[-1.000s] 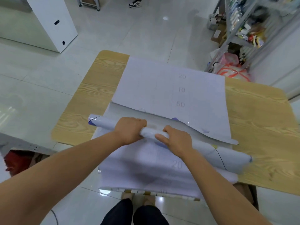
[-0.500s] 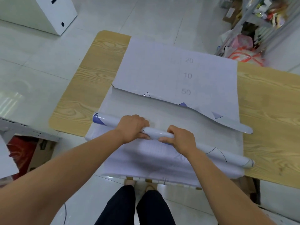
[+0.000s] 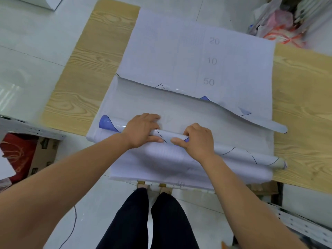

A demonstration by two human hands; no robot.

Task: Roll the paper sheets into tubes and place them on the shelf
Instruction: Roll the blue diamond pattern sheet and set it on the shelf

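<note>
A glossy sheet is partly rolled into a long paper tube (image 3: 239, 153) that lies across the near part of the wooden table (image 3: 86, 72). My left hand (image 3: 142, 131) and my right hand (image 3: 197, 139) both grip the tube near its middle, fingers curled over it. The unrolled rest of that sheet (image 3: 179, 108) stretches away to a curled far edge. Under it lies a flat stack of pale paper sheets (image 3: 170, 51) printed with the numbers 20, 10 and 50; its near edge hangs over the table's front.
A cardboard box with red contents (image 3: 27, 155) stands on the floor at the left. Plastic bags (image 3: 280, 27) and a metal shelf rack sit at the back right. A perforated metal rail (image 3: 305, 223) lies low at the right. My legs stand against the table's front.
The camera has tilted further down and nearer the table. The tube lies a little lower across the sheet, and the unrolled part beyond it looks wider. Both hands stay on the tube.
</note>
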